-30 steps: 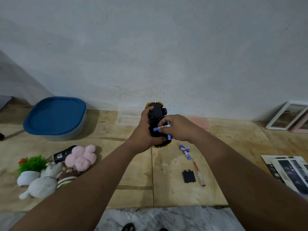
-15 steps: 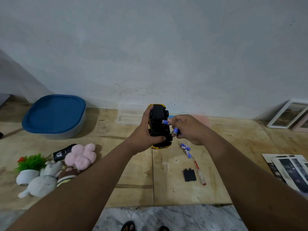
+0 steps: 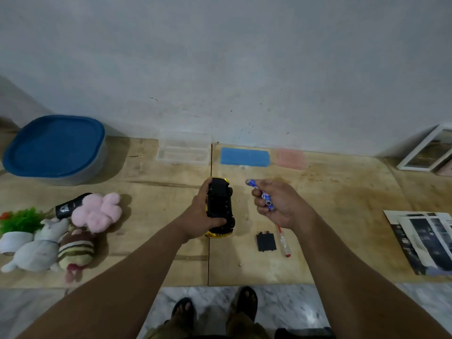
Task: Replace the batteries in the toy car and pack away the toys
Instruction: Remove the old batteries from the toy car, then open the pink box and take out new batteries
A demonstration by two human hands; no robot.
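My left hand (image 3: 198,211) grips a yellow toy car (image 3: 220,206) turned upside down, its black underside facing up, just above the wooden table. My right hand (image 3: 276,204) is to the right of the car, apart from it, closed on blue-and-white batteries (image 3: 263,195). A black battery cover (image 3: 266,241) lies on the table below my right hand, beside a red-tipped clear screwdriver (image 3: 283,241). Plush toys lie at the left: a pink one (image 3: 99,211), a grey one (image 3: 39,248) and a striped brown one (image 3: 77,250).
A grey tub with a blue lid (image 3: 55,148) stands at the back left. A clear plastic box (image 3: 184,151), a blue lid (image 3: 245,157) and a pink lid (image 3: 291,158) sit by the wall. Picture frames (image 3: 425,152) and magazines (image 3: 425,241) are at right. A small potted plant (image 3: 17,228).
My right hand has pulled away from the car to the right with batteries in it. The view has tilted down, and the car has come lower toward the table.
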